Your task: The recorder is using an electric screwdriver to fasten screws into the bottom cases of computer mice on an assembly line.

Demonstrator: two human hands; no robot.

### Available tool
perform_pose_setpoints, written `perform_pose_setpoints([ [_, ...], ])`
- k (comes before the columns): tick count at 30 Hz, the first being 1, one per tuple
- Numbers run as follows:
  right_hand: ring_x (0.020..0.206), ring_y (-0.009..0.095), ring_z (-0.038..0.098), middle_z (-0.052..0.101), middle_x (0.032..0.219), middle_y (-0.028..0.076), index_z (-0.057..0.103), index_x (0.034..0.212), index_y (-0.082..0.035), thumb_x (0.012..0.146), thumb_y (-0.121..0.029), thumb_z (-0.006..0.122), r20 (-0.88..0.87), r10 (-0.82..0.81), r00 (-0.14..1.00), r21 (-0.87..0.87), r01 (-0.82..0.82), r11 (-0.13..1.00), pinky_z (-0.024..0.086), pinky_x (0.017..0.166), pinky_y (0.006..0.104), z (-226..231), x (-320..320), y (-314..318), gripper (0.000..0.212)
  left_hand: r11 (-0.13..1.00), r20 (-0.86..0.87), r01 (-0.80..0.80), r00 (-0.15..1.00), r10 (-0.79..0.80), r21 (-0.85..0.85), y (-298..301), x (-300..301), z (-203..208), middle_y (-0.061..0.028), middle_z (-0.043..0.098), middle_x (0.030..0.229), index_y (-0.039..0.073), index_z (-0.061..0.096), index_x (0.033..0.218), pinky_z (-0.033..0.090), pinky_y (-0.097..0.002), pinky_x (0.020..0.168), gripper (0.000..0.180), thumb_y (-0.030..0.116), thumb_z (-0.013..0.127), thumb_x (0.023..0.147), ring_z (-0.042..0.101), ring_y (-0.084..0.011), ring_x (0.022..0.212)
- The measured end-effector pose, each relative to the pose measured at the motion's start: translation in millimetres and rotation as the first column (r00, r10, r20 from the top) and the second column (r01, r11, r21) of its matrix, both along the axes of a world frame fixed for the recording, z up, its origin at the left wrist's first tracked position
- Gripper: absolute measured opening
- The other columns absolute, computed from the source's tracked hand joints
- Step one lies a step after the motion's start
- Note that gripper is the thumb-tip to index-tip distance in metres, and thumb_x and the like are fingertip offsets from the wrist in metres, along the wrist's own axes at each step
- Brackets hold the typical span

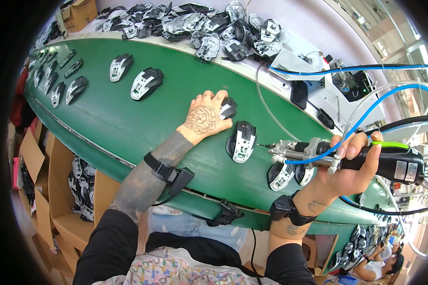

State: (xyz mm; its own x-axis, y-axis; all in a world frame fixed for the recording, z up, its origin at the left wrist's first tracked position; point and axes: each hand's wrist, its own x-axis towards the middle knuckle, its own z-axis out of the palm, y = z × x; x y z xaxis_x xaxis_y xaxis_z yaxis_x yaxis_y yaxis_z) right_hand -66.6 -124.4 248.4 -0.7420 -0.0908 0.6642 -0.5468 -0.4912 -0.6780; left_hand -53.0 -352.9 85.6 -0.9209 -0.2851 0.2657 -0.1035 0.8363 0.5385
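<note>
Left hand (205,115): fingers grasping a mouse (228,108), left of the screwdriver (324,147)
Right hand (349,172): fingers wrapped round the screwdriver
Loose mouse (244,141): just left of the screwdriver

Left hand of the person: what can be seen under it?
Part of a dark mouse shell shows at the right edge of the left hand; the hand covers the rest of it.

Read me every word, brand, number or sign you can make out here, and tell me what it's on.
White labels on the black power tool in the right hand: print too small to read.
Elsewhere: no text that I can make out.
</note>
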Motion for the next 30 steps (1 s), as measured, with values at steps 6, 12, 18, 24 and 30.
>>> perform_pose_setpoints([
  [6, 0.053, 0.009, 0.041, 0.043, 0.061, 0.001, 0.051, 0.101, -0.008, 0.092, -0.03, 0.045, -0.019, -0.061, 0.998, -0.158, 0.057, 0.986, 0.042, 0.059, 0.0296, -1, -1, -1, 0.025, 0.3, -0.083, 0.122, 0.987, -0.137, 0.946, 6, 6, 14, -0.0164, 0.054, 0.114, 0.008, 0.041, 0.129, 0.047, -0.0377, 0.083, 0.056, 0.031, 0.058, 0.081, 0.056, -0.027, 0.099],
  [12, 0.049, 0.012, 0.044, 0.045, 0.062, 0.002, 0.05, 0.106, -0.008, 0.092, -0.031, 0.042, -0.035, -0.064, 0.997, -0.278, 0.051, 0.959, 0.046, 0.052, 0.0282, -3, 0, 7, 0.028, -0.543, -0.384, 0.234, 0.905, -0.181, 0.807, 32, 18, 24, -0.0131, 0.053, 0.112, 0.006, 0.04, 0.127, 0.053, -0.0404, 0.077, 0.047, 0.032, 0.045, 0.088, 0.059, -0.0271, 0.094],
  [18, 0.053, 0.011, 0.044, 0.046, 0.062, 0.001, 0.056, 0.097, -0.01, 0.091, -0.034, 0.046, -0.071, -0.059, 0.996, -0.291, 0.036, 0.956, 0.04, 0.055, 0.0313, -1, 6, 7, 0.027, -0.491, -0.306, 0.125, 0.901, -0.309, 0.862, 51, 29, 14, -0.0148, 0.049, 0.113, 0.011, 0.03, 0.135, 0.054, -0.0428, 0.076, 0.059, 0.028, 0.051, 0.083, 0.058, -0.0274, 0.093],
  [24, 0.053, 0.011, 0.044, 0.046, 0.063, 0.001, 0.056, 0.098, -0.01, 0.091, -0.033, 0.045, -0.069, -0.013, 0.998, -0.289, -0.007, 0.957, 0.039, 0.055, 0.0315, -3, 4, 5, 0.027, -0.482, -0.349, 0.165, 0.881, -0.321, 0.861, 56, 32, 17, -0.0161, 0.045, 0.117, 0.011, 0.025, 0.138, 0.053, -0.0431, 0.078, 0.061, 0.025, 0.05, 0.083, 0.057, -0.0281, 0.094],
  [30, 0.053, 0.011, 0.043, 0.046, 0.063, 0.0, 0.055, 0.096, -0.011, 0.091, -0.034, 0.046, -0.068, -0.046, 0.997, -0.264, 0.027, 0.964, 0.038, 0.054, 0.0294, -2, 7, 3, 0.025, -0.497, -0.36, 0.165, 0.874, -0.326, 0.852, 57, 33, 19, -0.0158, 0.045, 0.116, 0.011, 0.024, 0.138, 0.053, -0.0435, 0.079, 0.06, 0.023, 0.048, 0.084, 0.057, -0.027, 0.094],
])
